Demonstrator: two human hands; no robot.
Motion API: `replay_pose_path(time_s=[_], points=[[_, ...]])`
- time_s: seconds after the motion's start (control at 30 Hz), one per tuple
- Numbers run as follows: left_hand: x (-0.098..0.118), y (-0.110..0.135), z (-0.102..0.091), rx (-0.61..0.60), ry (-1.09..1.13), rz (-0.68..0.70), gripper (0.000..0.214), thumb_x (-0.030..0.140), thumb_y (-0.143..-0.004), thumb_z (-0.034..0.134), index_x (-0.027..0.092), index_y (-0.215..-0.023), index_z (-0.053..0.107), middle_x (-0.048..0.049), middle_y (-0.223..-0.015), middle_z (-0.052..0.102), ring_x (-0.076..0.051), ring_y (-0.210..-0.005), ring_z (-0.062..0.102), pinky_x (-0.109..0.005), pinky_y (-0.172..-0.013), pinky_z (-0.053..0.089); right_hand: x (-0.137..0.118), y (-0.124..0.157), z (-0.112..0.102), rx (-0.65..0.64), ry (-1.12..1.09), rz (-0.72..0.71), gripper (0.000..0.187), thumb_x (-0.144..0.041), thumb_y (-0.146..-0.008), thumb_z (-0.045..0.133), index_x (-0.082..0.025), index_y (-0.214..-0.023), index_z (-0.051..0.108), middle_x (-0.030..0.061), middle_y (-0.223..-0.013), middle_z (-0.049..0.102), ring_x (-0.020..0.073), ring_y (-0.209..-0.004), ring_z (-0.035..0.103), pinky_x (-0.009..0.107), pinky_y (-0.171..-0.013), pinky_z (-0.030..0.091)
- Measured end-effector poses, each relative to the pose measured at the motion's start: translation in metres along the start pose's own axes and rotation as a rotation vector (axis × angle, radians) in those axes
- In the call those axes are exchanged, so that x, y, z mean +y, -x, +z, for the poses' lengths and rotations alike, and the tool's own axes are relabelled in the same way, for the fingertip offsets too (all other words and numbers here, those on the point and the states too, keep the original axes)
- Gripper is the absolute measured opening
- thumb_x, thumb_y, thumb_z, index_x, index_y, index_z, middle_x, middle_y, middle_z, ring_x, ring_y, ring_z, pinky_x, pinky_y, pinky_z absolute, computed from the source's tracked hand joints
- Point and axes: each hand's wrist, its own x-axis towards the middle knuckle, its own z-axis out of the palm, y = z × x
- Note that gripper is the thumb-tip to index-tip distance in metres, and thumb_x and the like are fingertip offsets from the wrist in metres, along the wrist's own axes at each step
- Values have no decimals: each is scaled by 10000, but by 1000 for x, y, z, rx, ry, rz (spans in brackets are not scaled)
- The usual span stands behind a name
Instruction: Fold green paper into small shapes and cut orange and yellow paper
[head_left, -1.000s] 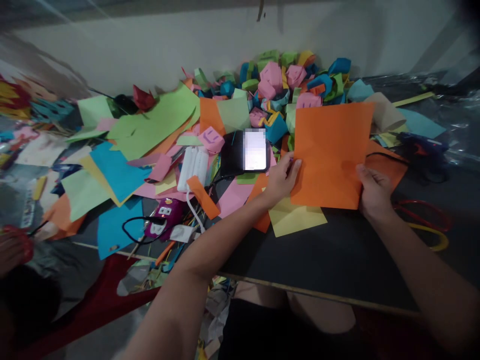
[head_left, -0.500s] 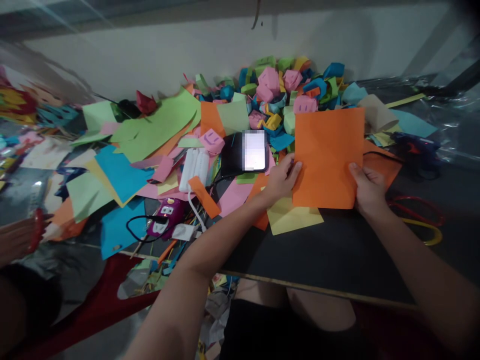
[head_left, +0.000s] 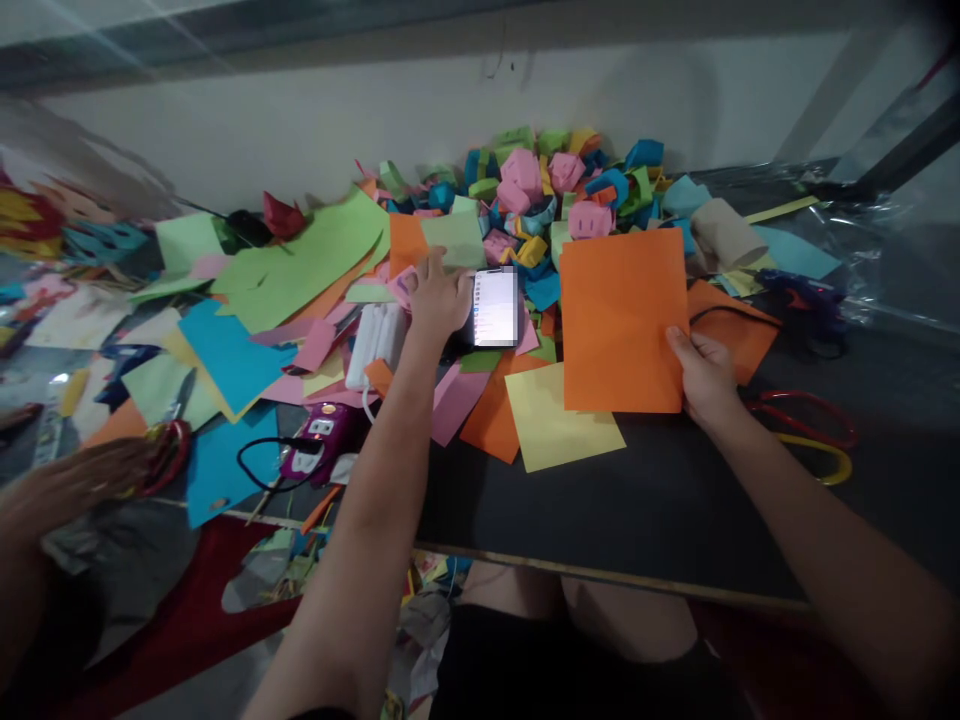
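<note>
My right hand (head_left: 705, 375) grips an orange sheet of paper (head_left: 622, 320) by its right edge, thumb in front. The sheet is upright and faces me. My left hand (head_left: 439, 295) is off the sheet, its fingers apart, beside the lit smartphone (head_left: 493, 308). Its fingertips are over a pale green paper (head_left: 456, 240) and a pink folded piece; whether they touch is unclear. On the tabletop below the orange sheet lies a yellow paper (head_left: 562, 415).
Folded paper pieces (head_left: 521, 180) are heaped against the wall. A white power strip (head_left: 373, 345) and a purple socket block (head_left: 319, 445) lie left. Red-handled scissors (head_left: 174, 450) are at another person's hand (head_left: 82, 480). A glue gun (head_left: 806, 300) is at right.
My left hand has let go of the orange sheet and moved left to beside the smartphone. My right hand still holds the sheet. The other person's hand has come further into view with scissors.
</note>
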Motion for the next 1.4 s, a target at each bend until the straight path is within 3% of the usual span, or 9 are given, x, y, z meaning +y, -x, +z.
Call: replay_pose_path(time_s=[0.3, 0.43, 0.63, 0.87, 1.03, 1.23, 1.4], points=[[6, 3, 13, 8, 86, 28, 468, 397, -976, 411, 316, -1358, 668, -44, -1639, 419, -353, -1585, 183, -586, -1241, 155, 2, -1, 0, 24, -6, -13, 410, -652, -658, 853, -273, -723, 710, 13, -782, 759, 210, -712, 719, 379, -630, 617], [4, 6, 8, 92, 64, 53, 507, 374, -1031, 313, 273, -1405, 639, -57, -1622, 433, -337, -1576, 169, -590, -1235, 118, 4, -2, 1, 35, -15, -14, 417, -668, -650, 849, -279, -723, 716, 10, -782, 758, 209, -687, 712, 376, -608, 608], [1, 10, 10, 38, 62, 26, 468, 385, -1017, 335, 299, -1281, 712, -58, -1602, 464, -325, -1580, 167, -564, -1251, 96, 3, -3, 2, 10, -11, -6, 460, -694, -601, 859, -272, -676, 691, -5, -692, 727, 197, -629, 687, 348, -552, 579], [1, 8, 13, 29, 19, 4, 464, 437, -1015, 350, 289, -1278, 702, -76, -1609, 457, -313, -1582, 186, -560, -1269, 92, -2, 0, 4, -20, -8, 3, 479, -699, -610, 849, -250, -691, 705, -8, -717, 733, 167, -633, 679, 327, -606, 581], [3, 7, 13, 27, 31, -7, 492, 494, -1015, 366, 265, -1307, 689, -101, -1638, 411, -339, -1581, 203, -594, -1270, 107, -1, -1, 3, -15, -23, -3, 454, -663, -623, 864, -245, -703, 707, 10, -759, 751, 191, -684, 705, 334, -617, 583], [2, 7, 14, 94, 74, 29, 538, 496, -1029, 302, 285, -1347, 680, -83, -1681, 334, -319, -1597, 160, -582, -1273, 101, 0, -3, 4, -25, -4, -7, 535, -737, -570, 849, -234, -679, 702, -15, -673, 723, 168, -598, 666, 308, -557, 557], [1, 7, 14, 100, 134, -1, 505, 472, -1025, 339, 269, -1330, 687, -110, -1704, 270, -359, -1598, 153, -639, -1253, 99, 1, -4, 3, -17, -7, -6, 523, -719, -570, 862, -231, -661, 699, -11, -667, 708, 159, -599, 651, 295, -554, 541]])
